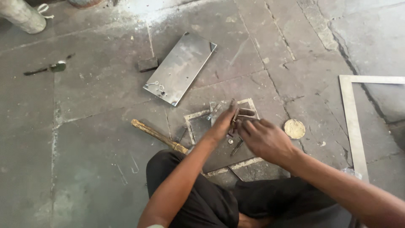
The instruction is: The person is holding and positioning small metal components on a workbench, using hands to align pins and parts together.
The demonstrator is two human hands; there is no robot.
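Two hands are at work over the floor: one left hand [221, 124] and one right hand [263, 139]. I count one flat rectangular steel plate [180, 67], one small square frame of metal strip [196, 116] under the hands, and one larger angle frame [352, 122] at the right edge. There is one wooden-handled hammer [158, 136], one round brass-coloured disc [294, 128], one small dark block [147, 64], one thin dark tool [48, 68] off left, and one pale cylinder [23, 16] in the far corner.
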